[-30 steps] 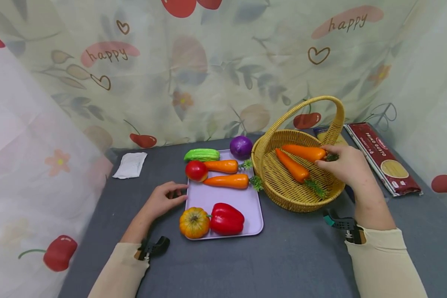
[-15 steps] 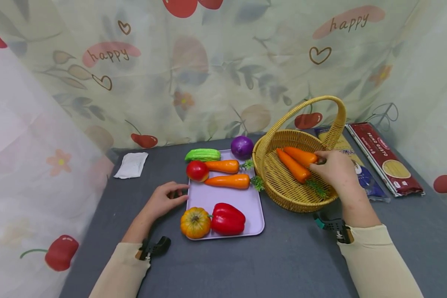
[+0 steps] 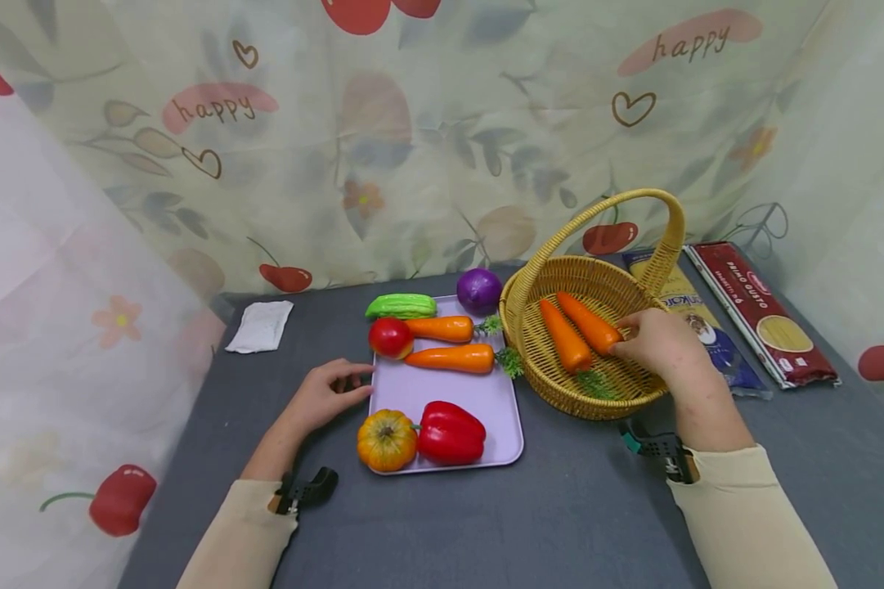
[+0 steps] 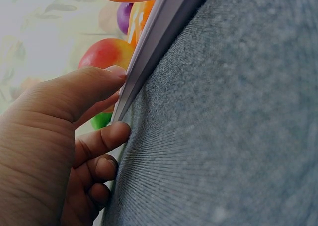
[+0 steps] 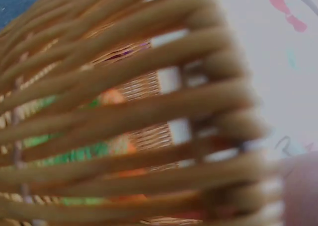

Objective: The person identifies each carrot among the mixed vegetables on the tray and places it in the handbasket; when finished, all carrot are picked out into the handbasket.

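Observation:
In the head view my right hand [image 3: 666,348] reaches into the wicker basket [image 3: 559,401] and pinches the green-topped end of an orange carrot [image 3: 587,321]. A second carrot [image 3: 565,337] lies beside it, leaves toward the near rim. The right wrist view is mostly filled by blurred basket weave [image 5: 124,112], which hides the fingers. My left hand [image 3: 327,397] rests at the left edge of a lilac tray [image 3: 419,393]. Up close, the left thumb [image 4: 99,82] touches the tray's rim, and the other fingers are loosely bent beside it.
The tray bears two more carrots [image 3: 452,358], a red fruit [image 3: 390,338], a green gourd [image 3: 401,307], a purple onion-like ball [image 3: 478,290], a small pumpkin [image 3: 386,440] and a red bell pepper [image 3: 451,433]. Spaghetti packs [image 3: 761,315] lie right; a white tissue packet [image 3: 260,327] left.
My right hand has moved left and toward me within the basket, lowering the carrot alongside the other one, which has shifted slightly left. The left hand stays at the tray edge.

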A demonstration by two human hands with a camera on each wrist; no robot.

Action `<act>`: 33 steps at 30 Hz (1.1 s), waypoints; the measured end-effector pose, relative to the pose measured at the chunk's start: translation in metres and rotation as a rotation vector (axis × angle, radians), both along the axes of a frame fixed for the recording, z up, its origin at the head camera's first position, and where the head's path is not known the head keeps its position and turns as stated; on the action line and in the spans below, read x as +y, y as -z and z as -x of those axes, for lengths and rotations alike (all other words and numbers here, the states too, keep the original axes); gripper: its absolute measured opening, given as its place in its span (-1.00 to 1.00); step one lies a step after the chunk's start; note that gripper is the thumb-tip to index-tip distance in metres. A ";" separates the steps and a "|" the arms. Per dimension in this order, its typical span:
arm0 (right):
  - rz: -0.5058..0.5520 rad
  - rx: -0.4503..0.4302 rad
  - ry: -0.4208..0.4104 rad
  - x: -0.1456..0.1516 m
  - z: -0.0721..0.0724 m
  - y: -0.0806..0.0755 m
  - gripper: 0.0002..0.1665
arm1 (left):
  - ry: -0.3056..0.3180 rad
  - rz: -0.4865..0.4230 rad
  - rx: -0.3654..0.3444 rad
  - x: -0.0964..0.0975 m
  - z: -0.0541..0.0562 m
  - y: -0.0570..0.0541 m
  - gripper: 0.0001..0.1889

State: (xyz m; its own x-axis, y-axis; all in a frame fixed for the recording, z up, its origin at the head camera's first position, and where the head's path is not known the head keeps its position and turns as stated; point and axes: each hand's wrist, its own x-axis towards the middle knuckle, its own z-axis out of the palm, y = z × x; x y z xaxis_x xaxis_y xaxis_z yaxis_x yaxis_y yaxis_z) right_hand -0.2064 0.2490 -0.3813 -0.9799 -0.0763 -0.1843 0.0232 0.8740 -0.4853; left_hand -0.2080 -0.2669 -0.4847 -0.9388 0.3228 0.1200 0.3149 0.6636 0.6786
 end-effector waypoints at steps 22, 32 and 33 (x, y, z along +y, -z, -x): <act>0.088 0.446 0.142 -0.022 -0.062 -0.072 -0.39 | 0.003 0.001 0.005 0.000 -0.002 -0.002 -0.65; 0.215 0.811 0.063 -0.050 -0.096 -0.088 -0.47 | 0.003 -0.001 -0.008 -0.001 0.000 0.000 -0.65; 0.237 0.840 0.040 -0.053 -0.098 -0.088 -0.46 | 0.003 0.000 -0.008 -0.001 0.000 0.000 -0.65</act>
